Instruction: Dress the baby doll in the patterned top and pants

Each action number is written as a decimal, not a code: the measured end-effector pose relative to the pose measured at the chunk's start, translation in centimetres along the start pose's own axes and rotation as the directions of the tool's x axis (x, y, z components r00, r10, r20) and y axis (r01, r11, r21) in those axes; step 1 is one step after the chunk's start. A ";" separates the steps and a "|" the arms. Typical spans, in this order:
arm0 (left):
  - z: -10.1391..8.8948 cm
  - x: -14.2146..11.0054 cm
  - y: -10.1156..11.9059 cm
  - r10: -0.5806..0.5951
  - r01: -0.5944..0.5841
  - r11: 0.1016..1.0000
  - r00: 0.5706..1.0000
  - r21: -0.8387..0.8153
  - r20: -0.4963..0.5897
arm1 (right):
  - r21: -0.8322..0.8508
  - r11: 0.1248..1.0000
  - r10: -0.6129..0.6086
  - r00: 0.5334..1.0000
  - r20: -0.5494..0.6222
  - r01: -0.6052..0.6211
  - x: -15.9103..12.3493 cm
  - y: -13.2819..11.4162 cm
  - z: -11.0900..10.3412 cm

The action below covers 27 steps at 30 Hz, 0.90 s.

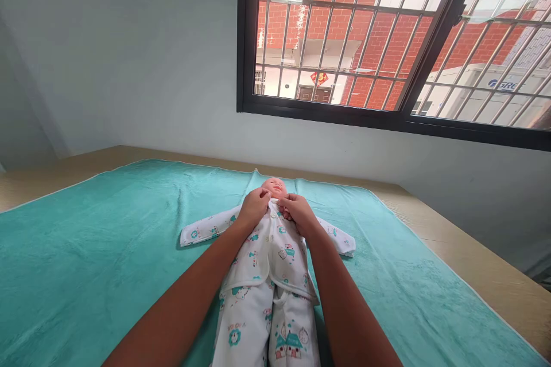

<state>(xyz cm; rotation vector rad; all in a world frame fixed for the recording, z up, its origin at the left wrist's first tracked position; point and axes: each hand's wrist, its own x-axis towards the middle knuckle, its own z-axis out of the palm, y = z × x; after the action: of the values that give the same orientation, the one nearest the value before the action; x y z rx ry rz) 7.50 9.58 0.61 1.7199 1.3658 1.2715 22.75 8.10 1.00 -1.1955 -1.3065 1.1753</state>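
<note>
A baby doll (274, 184) lies on its back, its head toward the wall. It wears a white printed jacket (252, 252) with long sleeves spread to both sides, and matching trousers (245, 327). At the jacket's neckline, my left hand (255, 205) pinches the collar edge on the left. My right hand (298, 212) has its fingers closed on the collar edge at the right, just below the doll's chin. Between the hands a small button (272, 214) shows on the front. The lower front edges of the jacket part slightly above the trousers.
Under the doll a turquoise blanket (116, 252) is spread over a light wooden table (456, 241). A pale wall (150, 57) rises behind the table's far edge. Above it is a dark-framed window (327, 109) with metal bars.
</note>
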 end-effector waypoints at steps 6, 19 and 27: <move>-0.1 0.1 0.0 0.046 -0.048 0.999 0.996 0.024 0.077 | 0.032 0.999 -0.006 1.000 -0.029 0.007 0.1 0.1 0.2; -0.2 0.2 0.2 0.079 -0.083 0.994 0.995 0.069 0.054 | -0.163 0.986 -0.053 0.995 -0.086 0.039 -0.1 -0.4 0.6; -0.1 0.5 0.0 0.129 -0.139 0.979 0.988 0.146 0.080 | -0.460 0.884 -0.182 0.969 -0.165 0.088 0.4 0.0 0.0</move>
<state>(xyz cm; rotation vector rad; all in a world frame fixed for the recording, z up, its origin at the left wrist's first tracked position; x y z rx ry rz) 7.42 10.00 0.78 1.9709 1.3553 1.1930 22.76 8.53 0.99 -1.4834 -1.5233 0.6396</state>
